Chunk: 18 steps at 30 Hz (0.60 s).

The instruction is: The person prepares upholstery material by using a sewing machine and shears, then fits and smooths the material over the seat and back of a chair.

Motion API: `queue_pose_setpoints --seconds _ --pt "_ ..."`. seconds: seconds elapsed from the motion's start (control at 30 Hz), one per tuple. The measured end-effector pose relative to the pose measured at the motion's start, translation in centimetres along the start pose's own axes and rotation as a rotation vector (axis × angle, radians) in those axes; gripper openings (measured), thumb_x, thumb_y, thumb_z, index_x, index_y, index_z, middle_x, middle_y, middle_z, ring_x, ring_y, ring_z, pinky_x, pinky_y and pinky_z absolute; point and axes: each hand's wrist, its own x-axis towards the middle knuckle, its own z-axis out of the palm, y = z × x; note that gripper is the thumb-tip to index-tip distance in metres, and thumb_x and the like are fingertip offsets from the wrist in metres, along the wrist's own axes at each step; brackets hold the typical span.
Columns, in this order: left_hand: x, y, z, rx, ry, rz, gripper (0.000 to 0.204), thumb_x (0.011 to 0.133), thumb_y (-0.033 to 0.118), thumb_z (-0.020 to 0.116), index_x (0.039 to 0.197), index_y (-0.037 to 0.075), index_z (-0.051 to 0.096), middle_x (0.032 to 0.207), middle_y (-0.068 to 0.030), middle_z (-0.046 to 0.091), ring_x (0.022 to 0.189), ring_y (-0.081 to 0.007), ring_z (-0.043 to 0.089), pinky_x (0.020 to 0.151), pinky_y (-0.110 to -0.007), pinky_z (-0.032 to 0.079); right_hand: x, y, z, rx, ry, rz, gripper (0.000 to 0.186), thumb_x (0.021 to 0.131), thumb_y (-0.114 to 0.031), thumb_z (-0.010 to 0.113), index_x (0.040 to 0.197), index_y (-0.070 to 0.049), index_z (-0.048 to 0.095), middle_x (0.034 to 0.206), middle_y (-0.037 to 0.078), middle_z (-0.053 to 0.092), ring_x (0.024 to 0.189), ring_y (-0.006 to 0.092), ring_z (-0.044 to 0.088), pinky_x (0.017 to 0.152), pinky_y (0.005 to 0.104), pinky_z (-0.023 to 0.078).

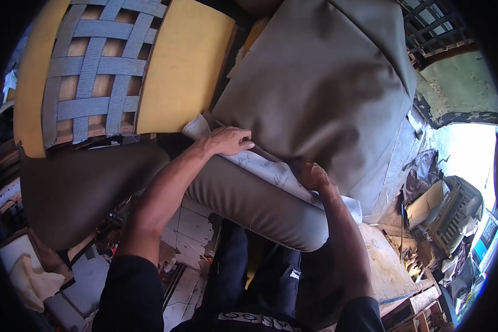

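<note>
A large brown-grey leatherette sheet [315, 72] spreads in front of me, with soft creases in its surface. Along its near side lies a padded, rounded roll [254, 207] in the same covering. Between the two, a strip of white printed backing [265, 167] is turned up. My left hand [229, 140] is closed with bent fingers on the leatherette at the strip's left part. Farther right, my right hand [315, 176] is curled into a fist, gripping the leatherette edge beside the backing. The fingertips of both hands are partly hidden.
Grey woven webbing [94, 66] on a wooden frame and a yellow foam panel [182, 61] stand at the far left. A brown covered piece [83, 188] lies below them. Right of me is a wooden board [390, 265]; a slatted wooden piece [459, 213] leans beyond.
</note>
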Motion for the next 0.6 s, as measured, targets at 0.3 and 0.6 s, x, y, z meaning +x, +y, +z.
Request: queue_pose_setpoints --seconds 0.3,0.6 --pt "-2.1 1.2 -2.3 0.061 -0.161 -0.146 0.047 0.105 0.047 0.052 0.135 0.014 0.067 0.127 -0.0187 0.070 0.124 -0.0384 0.063 0.108 -0.046 0.048 0.8 -3.5 -2.8 0.061 -0.176 -0.021 0.043 0.101 -0.043 0.053 0.122 -0.011 0.073 0.123 0.020 0.070 0.115 0.0392 0.066 0.104 0.0467 0.050" --pt "-5.7 1.4 -1.1 0.168 -0.045 -0.244 0.054 0.104 0.055 0.048 0.135 0.015 0.068 0.110 -0.0230 0.074 0.107 -0.0441 0.069 0.098 -0.052 0.053 0.9 -3.6 -3.4 0.034 -0.157 0.088 0.042 0.101 -0.046 0.054 0.122 -0.015 0.074 0.128 0.022 0.068 0.121 0.0396 0.063 0.107 0.0502 0.047"
